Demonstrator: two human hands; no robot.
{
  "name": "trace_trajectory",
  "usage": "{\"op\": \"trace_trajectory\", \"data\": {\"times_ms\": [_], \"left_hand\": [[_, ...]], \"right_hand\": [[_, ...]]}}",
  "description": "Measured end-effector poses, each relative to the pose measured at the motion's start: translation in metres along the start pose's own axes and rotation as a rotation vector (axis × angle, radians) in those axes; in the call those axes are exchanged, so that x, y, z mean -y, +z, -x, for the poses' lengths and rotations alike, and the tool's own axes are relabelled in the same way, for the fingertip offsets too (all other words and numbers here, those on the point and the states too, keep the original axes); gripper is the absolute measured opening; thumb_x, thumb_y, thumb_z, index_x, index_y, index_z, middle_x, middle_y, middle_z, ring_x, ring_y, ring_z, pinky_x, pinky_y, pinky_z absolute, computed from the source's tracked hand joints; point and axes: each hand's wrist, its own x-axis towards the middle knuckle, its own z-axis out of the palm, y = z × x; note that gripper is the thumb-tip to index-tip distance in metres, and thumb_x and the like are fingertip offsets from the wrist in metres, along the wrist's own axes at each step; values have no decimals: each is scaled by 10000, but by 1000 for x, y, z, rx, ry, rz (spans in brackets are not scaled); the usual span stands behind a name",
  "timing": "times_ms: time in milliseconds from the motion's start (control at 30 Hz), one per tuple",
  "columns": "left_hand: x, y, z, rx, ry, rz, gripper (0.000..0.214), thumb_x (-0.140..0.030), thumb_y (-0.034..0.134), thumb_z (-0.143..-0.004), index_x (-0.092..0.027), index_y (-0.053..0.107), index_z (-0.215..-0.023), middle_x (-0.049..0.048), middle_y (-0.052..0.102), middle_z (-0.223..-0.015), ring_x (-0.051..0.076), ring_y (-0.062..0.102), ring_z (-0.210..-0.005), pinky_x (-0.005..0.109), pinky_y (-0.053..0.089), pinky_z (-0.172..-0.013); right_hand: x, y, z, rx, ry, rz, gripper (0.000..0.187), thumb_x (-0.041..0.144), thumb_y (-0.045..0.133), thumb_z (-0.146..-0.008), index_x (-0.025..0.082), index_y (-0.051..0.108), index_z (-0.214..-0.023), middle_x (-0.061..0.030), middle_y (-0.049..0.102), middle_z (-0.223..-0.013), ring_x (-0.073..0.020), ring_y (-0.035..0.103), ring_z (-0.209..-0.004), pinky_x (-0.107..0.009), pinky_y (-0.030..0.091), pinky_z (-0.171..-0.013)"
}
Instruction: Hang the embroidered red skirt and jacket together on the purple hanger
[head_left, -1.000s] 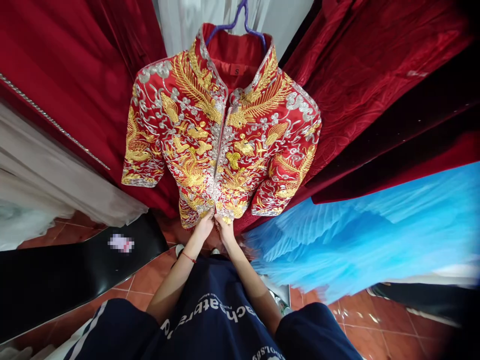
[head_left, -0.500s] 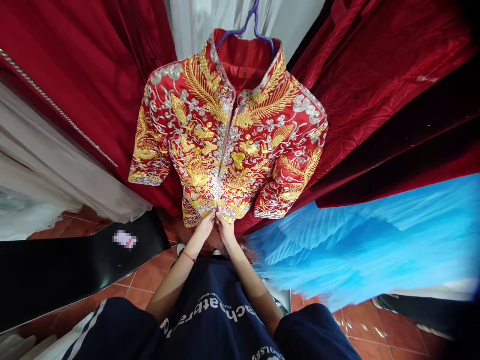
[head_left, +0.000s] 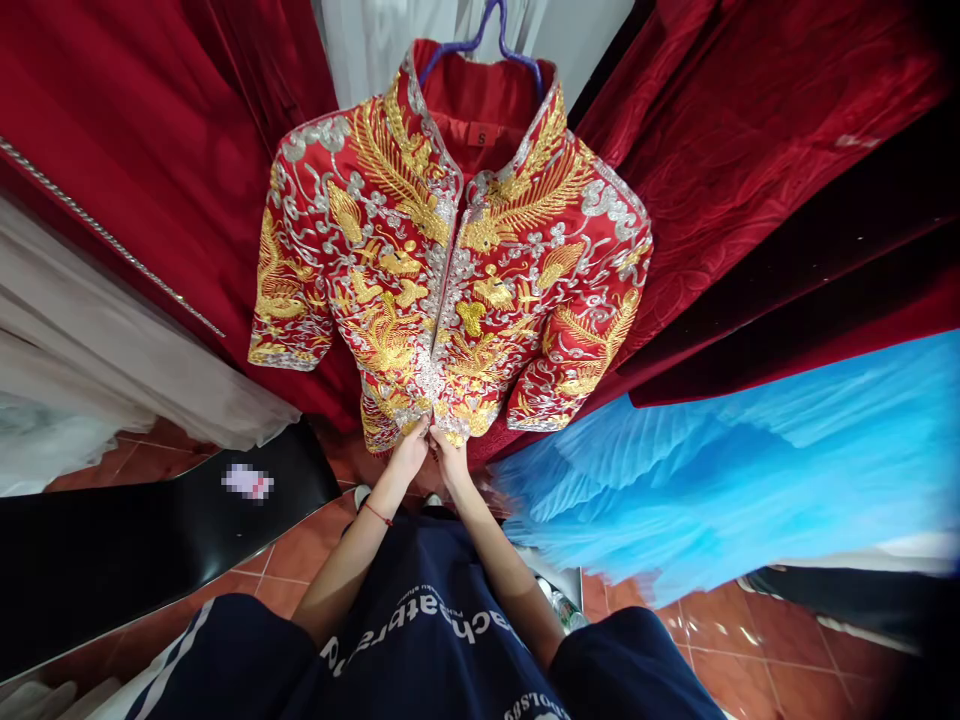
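Note:
A red jacket (head_left: 390, 260) with gold and silver embroidery hangs from a purple hanger (head_left: 501, 45) in front of me. Its stand collar gapes at the neck, and a red tag marked S (head_left: 482, 135) shows inside. Lower down, the front edges meet. At the bottom of that front seam, my left hand (head_left: 410, 450) pinches the left side of the hem. My right hand (head_left: 448, 455) grips the hem just beside it, the two almost touching. Whatever fastener lies between the fingertips is too small to make out.
Red drapes (head_left: 172, 150) and white fabric (head_left: 150, 320) hang at the left. Dark red garments (head_left: 735, 150) and a blue feathery gown (head_left: 750, 460) fill the right. A black low surface (head_left: 150, 540) with a blurred patch is at lower left. A bottle (head_left: 564, 610) stands behind my right arm.
The jacket appears slightly higher and larger in view, its shoulders shifted up and left. Both hands keep their hold at the hem.

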Motion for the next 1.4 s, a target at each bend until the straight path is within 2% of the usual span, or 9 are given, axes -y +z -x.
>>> {"op": "trace_trajectory", "data": {"times_ms": [167,400,767,967,1167,1300,1400], "left_hand": [[1,-1,1,-26,33,-24,324,-230,721,-847,-201,699,-1168,48,765,-1005,181,691,-1067,302,506,-1011],[3,-2,5,-49,109,-59,169,-175,732,-814,-161,742,-982,47,766,-917,223,673,-1088,339,478,-1029],[6,-10,9,-111,273,-151,236,-157,799,-721,-193,748,-948,35,777,-915,216,688,-1083,343,475,-1020],[2,-11,6,-194,376,-213,322,-186,875,-631,-190,756,-930,47,774,-1045,218,691,-1061,330,462,-1018],[8,-18,3,-235,385,-238,391,-294,893,-590,-168,753,-933,65,776,-1020,237,686,-1071,351,468,-1008],[9,-23,0,-246,324,-236,365,-356,880,-593,-159,743,-869,62,775,-923,222,714,-935,346,499,-919],[5,-22,-3,-242,287,-224,358,-347,884,-580,-161,726,-842,43,763,-859,193,713,-848,326,509,-865]], "right_hand": [[1,3,2,-6,-5,-10,340,355,821,-625,220,510,-643,64,482,-589,-101,399,-564,-278,396,-584],[1,11,2,4,0,-27,331,346,789,-653,221,484,-630,59,457,-579,-101,387,-553,-286,385,-576],[0,17,2,-15,7,-43,332,351,773,-672,231,465,-638,64,441,-579,-108,381,-566,-293,385,-605],[-2,22,-10,-19,21,-14,387,381,754,-655,239,397,-611,72,397,-562,-101,359,-564,-279,395,-616],[-5,16,-12,28,99,107,371,486,722,-667,240,444,-668,52,472,-579,-112,424,-568,-271,416,-582],[-7,3,0,122,217,279,369,529,732,-680,218,533,-698,26,559,-588,-111,499,-539,-251,412,-533],[-4,-8,7,225,301,439,367,489,800,-616,201,575,-642,32,559,-513,-100,492,-462,-225,371,-470]]}}
